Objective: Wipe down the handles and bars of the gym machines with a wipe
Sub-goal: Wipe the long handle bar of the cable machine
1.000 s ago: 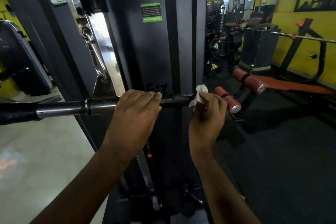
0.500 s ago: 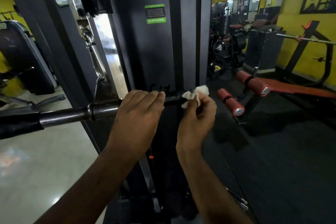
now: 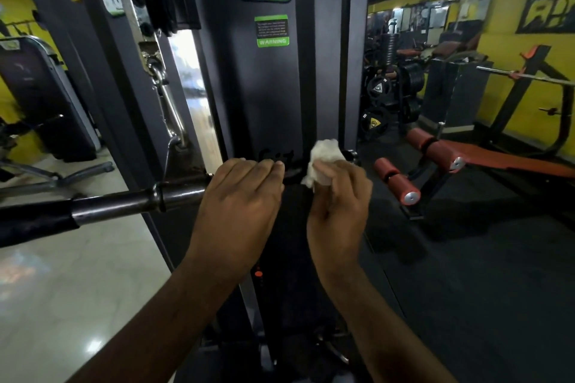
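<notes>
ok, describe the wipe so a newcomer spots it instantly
Find the tall dark machine column with the green warning sticker. Below it a horizontal bar crosses, and the right hand holds the wipe against its right end. It is the only white, crumpled thing on the bar.

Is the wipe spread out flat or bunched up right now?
Bunched up: the wipe shows as a crumpled white wad, pinched in the right hand at the bar.
</notes>
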`<state>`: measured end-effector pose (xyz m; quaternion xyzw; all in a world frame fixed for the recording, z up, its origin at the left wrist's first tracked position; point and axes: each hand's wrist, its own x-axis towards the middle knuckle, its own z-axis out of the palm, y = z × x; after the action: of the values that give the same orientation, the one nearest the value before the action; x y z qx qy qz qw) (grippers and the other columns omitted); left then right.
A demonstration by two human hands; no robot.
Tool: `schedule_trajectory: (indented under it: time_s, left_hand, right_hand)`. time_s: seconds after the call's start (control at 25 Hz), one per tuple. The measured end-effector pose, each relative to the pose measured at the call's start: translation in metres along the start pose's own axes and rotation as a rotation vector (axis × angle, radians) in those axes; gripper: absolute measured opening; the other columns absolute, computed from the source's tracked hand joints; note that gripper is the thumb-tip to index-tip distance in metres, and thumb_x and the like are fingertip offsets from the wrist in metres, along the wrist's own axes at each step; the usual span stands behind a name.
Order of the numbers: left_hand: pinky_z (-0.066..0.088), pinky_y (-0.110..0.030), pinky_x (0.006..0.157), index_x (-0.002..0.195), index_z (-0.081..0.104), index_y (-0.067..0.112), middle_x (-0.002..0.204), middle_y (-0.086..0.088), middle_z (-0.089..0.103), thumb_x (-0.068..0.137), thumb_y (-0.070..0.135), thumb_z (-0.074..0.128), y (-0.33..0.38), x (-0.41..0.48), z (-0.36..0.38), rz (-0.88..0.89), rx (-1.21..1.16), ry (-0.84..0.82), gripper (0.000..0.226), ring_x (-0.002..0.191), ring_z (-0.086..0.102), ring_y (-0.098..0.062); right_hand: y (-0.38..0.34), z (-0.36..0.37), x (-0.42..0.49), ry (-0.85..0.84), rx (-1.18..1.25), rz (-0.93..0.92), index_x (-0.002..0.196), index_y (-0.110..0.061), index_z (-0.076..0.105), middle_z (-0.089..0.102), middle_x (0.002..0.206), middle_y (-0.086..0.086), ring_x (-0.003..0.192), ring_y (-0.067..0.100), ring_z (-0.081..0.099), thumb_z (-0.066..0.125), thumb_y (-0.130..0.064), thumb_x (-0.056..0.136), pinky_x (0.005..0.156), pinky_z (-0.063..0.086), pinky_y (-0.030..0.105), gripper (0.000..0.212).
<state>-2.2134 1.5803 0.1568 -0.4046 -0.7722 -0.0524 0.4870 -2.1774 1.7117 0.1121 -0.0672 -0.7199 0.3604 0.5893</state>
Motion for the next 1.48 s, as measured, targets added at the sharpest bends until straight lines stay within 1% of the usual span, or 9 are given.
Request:
schedule_trajectory:
  time_s: [0.12, 0.28, 0.52, 0.72, 1.04, 1.16, 1.24, 1.36, 1.48]
  left_hand:
    - [0.043, -0.045, 0.097, 0.109, 0.069, -0.002, 0.105, -0.018, 0.07, 0.088, 0.01, 0.063, 0.0, 0.001, 0.002, 0.006, -0.018, 0.015, 0.025, 0.095, 0.065, -0.033]
    - [0.044, -0.043, 0.095, 0.108, 0.071, -0.001, 0.102, -0.015, 0.071, 0.088, 0.011, 0.064, -0.001, 0.0, 0.004, 0.001, -0.026, 0.059, 0.025, 0.091, 0.066, -0.031]
    - [0.04, -0.04, 0.099, 0.111, 0.071, 0.004, 0.107, -0.01, 0.071, 0.092, 0.02, 0.061, 0.003, 0.0, 0.002, -0.022, -0.07, 0.052, 0.027, 0.098, 0.065, -0.027]
    - [0.041, -0.041, 0.097, 0.111, 0.07, 0.005, 0.106, -0.01, 0.071, 0.093, 0.02, 0.06, 0.005, 0.004, 0.003, -0.052, -0.071, 0.036, 0.026, 0.097, 0.064, -0.028]
    - [0.035, -0.038, 0.099, 0.114, 0.069, 0.005, 0.11, -0.011, 0.07, 0.094, 0.022, 0.058, 0.01, 0.007, 0.003, -0.034, -0.059, 0.001, 0.029, 0.101, 0.064, -0.027]
    - [0.035, -0.037, 0.099, 0.112, 0.07, 0.004, 0.108, -0.01, 0.071, 0.093, 0.022, 0.059, 0.013, 0.01, 0.004, -0.044, -0.057, 0.015, 0.028, 0.099, 0.065, -0.027]
    - [0.035, -0.038, 0.098, 0.112, 0.07, 0.004, 0.108, -0.011, 0.071, 0.093, 0.021, 0.058, 0.014, 0.011, 0.006, -0.053, -0.042, 0.021, 0.028, 0.098, 0.065, -0.028]
    - [0.036, -0.039, 0.099, 0.112, 0.07, 0.003, 0.108, -0.012, 0.071, 0.095, 0.02, 0.057, 0.013, 0.014, 0.008, -0.046, -0.032, 0.024, 0.028, 0.098, 0.065, -0.029]
    - [0.038, -0.041, 0.098, 0.113, 0.069, 0.003, 0.108, -0.013, 0.071, 0.095, 0.02, 0.057, 0.014, 0.016, 0.007, -0.028, -0.026, 0.021, 0.027, 0.097, 0.065, -0.029]
  right_hand:
    - [-0.006, -0.013, 0.035, -0.358, -0.14, -0.337, 0.108, -0.009, 0.069, 0.067, 0.111, 0.007, 0.104, 0.019, 0.06, 0.043, -0.026, 0.1, 0.096, 0.047, 0.025, 0.032]
    - [-0.019, -0.021, 0.118, -1.118, -0.136, -0.246, 0.109, -0.02, 0.07, 0.068, 0.101, -0.015, 0.095, -0.005, 0.062, 0.051, -0.008, 0.098, 0.084, 0.049, 0.014, 0.025]
    - [-0.011, -0.032, 0.161, -1.4, -0.447, -0.321, 0.105, -0.004, 0.068, 0.062, 0.082, -0.01, 0.068, -0.01, 0.055, 0.049, -0.01, 0.101, 0.066, 0.038, 0.001, 0.021]
    - [-0.011, -0.036, 0.146, -1.214, -0.378, -0.376, 0.108, -0.022, 0.068, 0.063, 0.093, -0.021, 0.088, -0.012, 0.058, 0.047, -0.012, 0.1, 0.074, 0.038, 0.001, 0.024]
    - [0.004, -0.061, 0.141, -1.148, -0.581, -0.251, 0.108, -0.024, 0.063, 0.065, 0.101, -0.003, 0.087, 0.009, 0.06, 0.044, -0.009, 0.098, 0.075, 0.049, 0.028, 0.026]
    - [0.033, -0.076, 0.133, -0.852, -0.658, -0.058, 0.11, -0.019, 0.066, 0.069, 0.103, 0.003, 0.089, 0.015, 0.063, 0.05, -0.006, 0.096, 0.076, 0.051, 0.029, 0.025]
    - [0.043, -0.075, 0.091, -0.452, -0.239, 0.179, 0.109, -0.013, 0.068, 0.071, 0.098, 0.002, 0.088, 0.008, 0.066, 0.057, -0.002, 0.093, 0.077, 0.055, 0.025, 0.022]
    - [0.031, -0.053, 0.04, 0.005, 0.807, 0.77, 0.118, -0.001, 0.063, 0.071, 0.111, 0.012, 0.102, 0.012, 0.068, 0.06, -0.005, 0.095, 0.088, 0.055, 0.024, 0.024]
    - [0.018, -0.027, 0.038, 0.278, 1.254, 1.064, 0.123, -0.004, 0.064, 0.07, 0.118, 0.01, 0.107, 0.015, 0.069, 0.055, -0.003, 0.098, 0.094, 0.054, 0.027, 0.027]
